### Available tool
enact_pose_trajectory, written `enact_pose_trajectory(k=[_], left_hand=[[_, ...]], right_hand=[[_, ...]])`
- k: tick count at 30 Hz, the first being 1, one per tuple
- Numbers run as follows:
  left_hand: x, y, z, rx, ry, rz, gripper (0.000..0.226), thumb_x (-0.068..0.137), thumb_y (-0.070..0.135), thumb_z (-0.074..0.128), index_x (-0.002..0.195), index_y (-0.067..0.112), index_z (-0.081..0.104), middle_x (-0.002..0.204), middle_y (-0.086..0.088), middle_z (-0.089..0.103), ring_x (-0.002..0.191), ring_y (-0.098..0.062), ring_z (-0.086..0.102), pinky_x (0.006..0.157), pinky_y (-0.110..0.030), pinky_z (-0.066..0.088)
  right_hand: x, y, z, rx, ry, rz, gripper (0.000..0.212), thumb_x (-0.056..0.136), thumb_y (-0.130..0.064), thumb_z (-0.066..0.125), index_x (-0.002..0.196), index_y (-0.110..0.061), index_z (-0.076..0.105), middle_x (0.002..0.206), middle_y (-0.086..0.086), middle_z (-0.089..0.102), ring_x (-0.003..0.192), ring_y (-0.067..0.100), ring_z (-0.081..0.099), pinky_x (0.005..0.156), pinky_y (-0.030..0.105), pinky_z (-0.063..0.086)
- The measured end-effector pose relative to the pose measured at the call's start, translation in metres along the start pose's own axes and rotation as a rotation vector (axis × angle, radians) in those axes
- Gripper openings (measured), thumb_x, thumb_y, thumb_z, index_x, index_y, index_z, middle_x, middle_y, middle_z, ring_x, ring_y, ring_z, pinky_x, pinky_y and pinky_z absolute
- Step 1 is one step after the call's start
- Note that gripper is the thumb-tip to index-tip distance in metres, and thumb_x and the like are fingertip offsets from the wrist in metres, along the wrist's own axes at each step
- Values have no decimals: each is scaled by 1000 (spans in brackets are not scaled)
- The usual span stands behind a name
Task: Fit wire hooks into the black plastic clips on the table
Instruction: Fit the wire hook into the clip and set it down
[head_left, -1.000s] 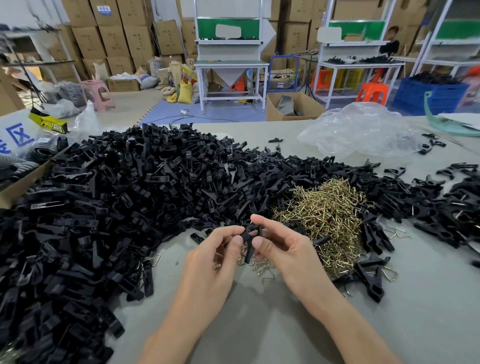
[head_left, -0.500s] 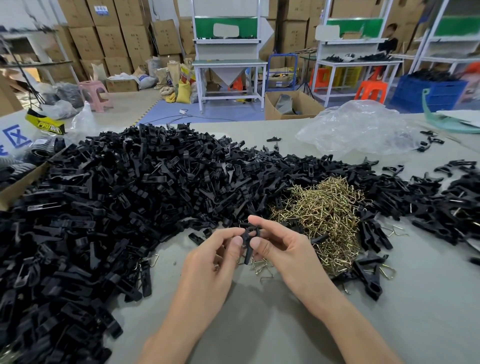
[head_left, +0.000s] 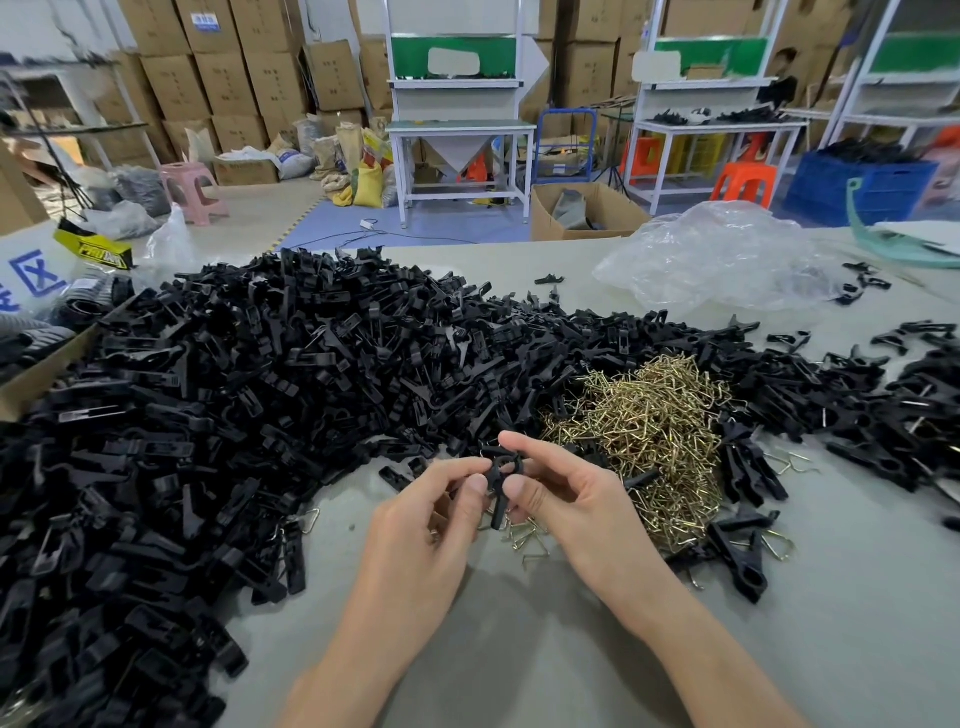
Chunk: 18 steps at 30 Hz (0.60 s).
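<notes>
**Black clip pinched between both hands above the counter**

Black plastic fills most of the grey counter (head_left: 519, 654). A deep heap of black clips (head_left: 260, 395) runs from the left edge across the middle and thins into a scatter at the far right. Set into the heap, right of centre, is a tangled mound of brass-coloured wire hooks (head_left: 654, 415).

Just in front of that mound, both hands meet over bare counter. The left hand (head_left: 426, 525) and the right hand (head_left: 571, 499) each have a closed grip on one black clip (head_left: 497, 480), thumb and forefinger pinching it from either side. The clip hangs roughly upright, its long end pointing down towards the counter. Whether a hook already sits in it cannot be made out.

Under the hands lie a few loose hooks (head_left: 530, 540). To the right of the right hand, near the mound's front edge, rest several clips with wire loops showing (head_left: 748, 556).

Further back on the right sits a crumpled clear plastic bag (head_left: 717, 254). A cardboard box (head_left: 36, 379) shows at the left edge, beside the heap.
</notes>
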<state>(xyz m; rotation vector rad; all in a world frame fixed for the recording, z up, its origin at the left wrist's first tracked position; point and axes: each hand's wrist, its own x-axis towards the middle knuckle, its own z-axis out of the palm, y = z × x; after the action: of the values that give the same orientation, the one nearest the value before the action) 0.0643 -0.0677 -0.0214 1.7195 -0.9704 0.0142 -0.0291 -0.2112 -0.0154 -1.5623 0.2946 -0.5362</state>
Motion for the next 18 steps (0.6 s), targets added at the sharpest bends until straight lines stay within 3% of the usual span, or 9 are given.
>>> enact_pose_trajectory(k=[5, 13, 18], left_hand=[[1, 0, 0, 2, 4, -6, 16, 97, 44, 52, 107, 53, 61, 83, 20, 69, 71, -10, 66, 58, -11, 45], [0, 5, -1, -47, -19, -41, 15, 98, 45, 51, 108, 48, 63, 79, 14, 70, 67, -13, 65, 58, -27, 50], [0, 9, -4, -37, -59, -60, 23, 101, 39, 46, 111, 45, 66, 86, 18, 72, 77, -4, 68, 64, -10, 46]], right_hand=[[0, -1, 1, 8, -7, 4, 39, 85, -22, 75, 117, -44, 72, 86, -17, 67, 81, 6, 68, 82, 21, 55], [-2, -6, 1, 33, -3, 4, 40, 80, -29, 73, 119, -35, 73, 89, -11, 70, 80, 7, 69, 79, 21, 55], [-2, -7, 0, 72, -6, 15, 28, 81, -25, 74, 108, -20, 72, 102, 4, 75, 90, 13, 70, 81, 22, 55]])
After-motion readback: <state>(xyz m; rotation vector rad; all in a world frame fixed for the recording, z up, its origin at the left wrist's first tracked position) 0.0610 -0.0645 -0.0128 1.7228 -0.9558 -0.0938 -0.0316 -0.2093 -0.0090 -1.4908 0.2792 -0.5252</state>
